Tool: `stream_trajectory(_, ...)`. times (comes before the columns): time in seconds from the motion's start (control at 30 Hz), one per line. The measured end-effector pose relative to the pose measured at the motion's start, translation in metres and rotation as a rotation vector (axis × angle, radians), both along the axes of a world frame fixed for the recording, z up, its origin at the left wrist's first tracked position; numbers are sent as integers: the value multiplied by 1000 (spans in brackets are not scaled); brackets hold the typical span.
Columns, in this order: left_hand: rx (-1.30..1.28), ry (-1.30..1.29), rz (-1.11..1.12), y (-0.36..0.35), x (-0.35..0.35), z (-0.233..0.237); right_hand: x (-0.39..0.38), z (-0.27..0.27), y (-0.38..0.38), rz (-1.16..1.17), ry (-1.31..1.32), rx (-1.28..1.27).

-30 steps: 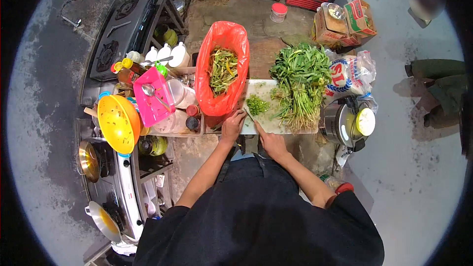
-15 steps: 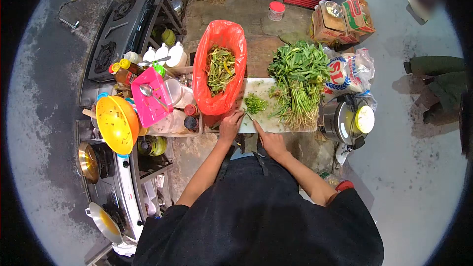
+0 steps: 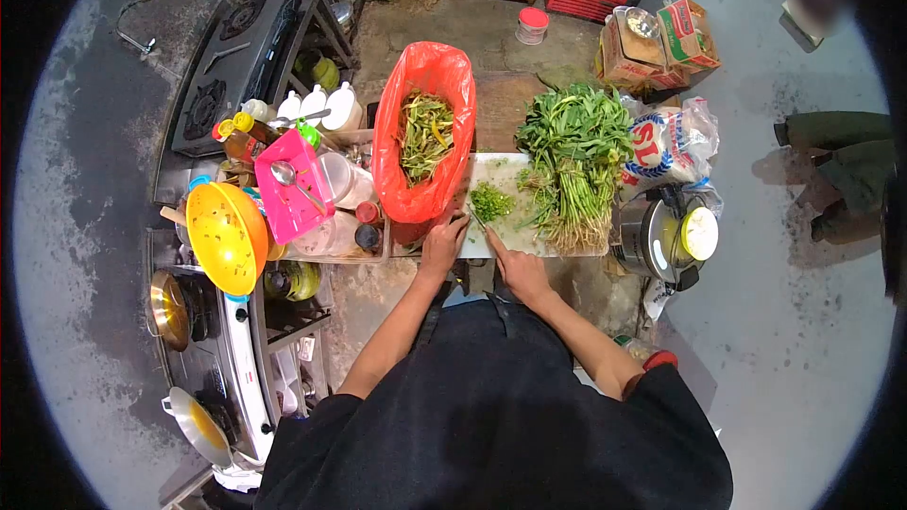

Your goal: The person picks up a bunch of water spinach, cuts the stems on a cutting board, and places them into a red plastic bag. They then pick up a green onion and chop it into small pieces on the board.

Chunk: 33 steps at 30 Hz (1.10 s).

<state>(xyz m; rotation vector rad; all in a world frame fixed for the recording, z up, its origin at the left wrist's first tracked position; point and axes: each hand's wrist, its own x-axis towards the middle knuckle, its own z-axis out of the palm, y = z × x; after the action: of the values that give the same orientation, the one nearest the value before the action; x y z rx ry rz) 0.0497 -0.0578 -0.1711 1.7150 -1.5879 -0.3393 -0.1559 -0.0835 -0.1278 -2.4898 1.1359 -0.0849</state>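
Observation:
My right hand (image 3: 520, 272) is closed round the handle of a knife (image 3: 480, 223), whose blade points up and left across the near part of a white cutting board (image 3: 496, 168). Close to the blade tip, my left hand (image 3: 444, 242) has its fingers drawn together at the board's left edge; what they pinch is too small to make out. Just beyond the knife lies a small heap of finely chopped greens (image 3: 491, 199). A large bunch of leafy greens (image 3: 574, 161), with stems and roots towards me, covers the board's right side.
Left of the board stands a red plastic bag (image 3: 385, 156) holding plant scraps. Farther left are a pink basket (image 3: 293, 191), an orange colander (image 3: 225, 238) and several bottles. A rice cooker (image 3: 652, 238) and a printed sack (image 3: 658, 142) stand at right. A person's legs (image 3: 846, 175) show far right.
The whole view has shifted very slightly. Both hands and the knife keep nearly the same place on the board.

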Motion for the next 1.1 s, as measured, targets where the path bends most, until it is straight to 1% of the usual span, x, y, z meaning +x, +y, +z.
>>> stream_trajectory(0.1, 53, 50, -15, -4, -1, 2, 0, 5, 5, 5, 24, 19)
stream_trajectory(0.37, 29, 72, 16, -4, -2, 2, -1, 2, 7, 4, 54, -1)
stream_trajectory(0.57, 7, 70, -11, -3, 0, 0, 12, -25, 4, -13, 30, -64)
stream_trajectory(0.63, -1, 82, -24, -2, 0, 4, 15, -25, 0, -16, 26, -77)
stream_trajectory(0.77, 39, 80, -22, -2, -3, 6, 9, -23, -1, 1, 70, -43)
stream_trajectory(0.93, 42, 80, -9, 0, -2, -5, -7, -14, 7, 46, 89, -34)
stream_trajectory(1.0, 114, 17, 17, 2, 0, -6, -5, -17, 6, 40, 91, -42)
stream_trajectory(1.1, 150, 23, -1, 4, 1, -3, 0, -22, 4, 40, 95, -87)
